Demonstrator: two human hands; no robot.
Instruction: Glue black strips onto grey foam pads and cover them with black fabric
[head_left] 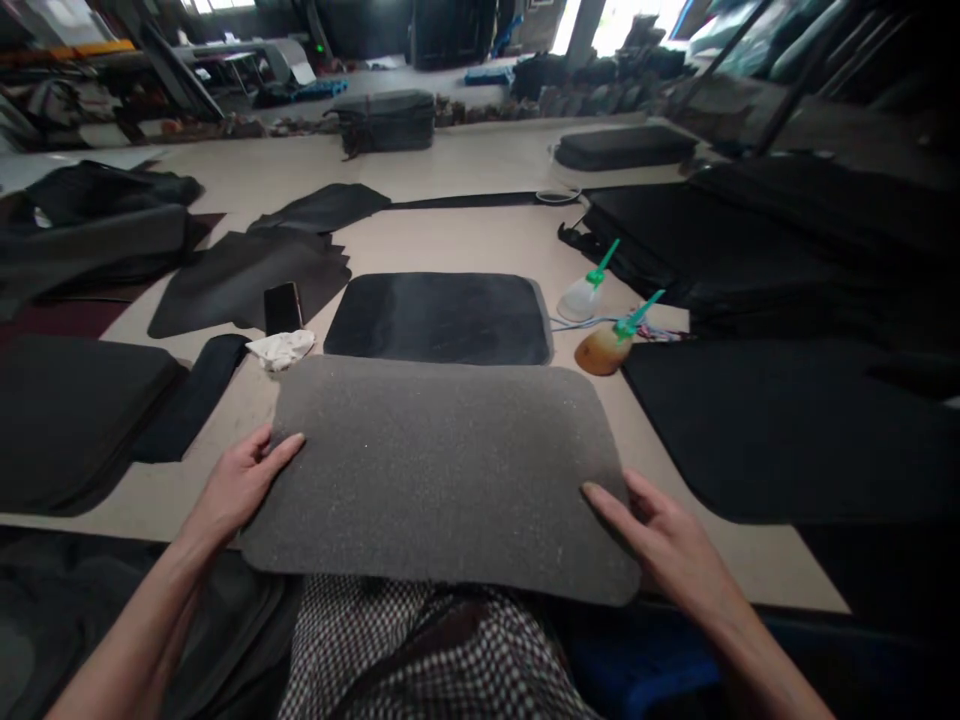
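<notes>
A grey rounded rectangular sheet [450, 475] is held up at the table's front edge, spanning both hands. My left hand [251, 475] grips its left edge, thumb on top and fingers at the side and beneath. At the right edge my right hand [645, 515] pinches the same sheet, thumb on top. Just beyond it a black rounded panel [442, 318] lies flat on the table. To the right of that panel stand a bottle with clear contents [581, 298] and a bottle with amber contents [604, 350], both with green nozzles.
On the beige table [442, 235], a phone [283, 308] and white cloth [281, 350] lie left of the panel. Dark sheets [247, 278] are behind them. Black panels are stacked at left [75, 415] and right [795, 425]. More stacks sit farther back.
</notes>
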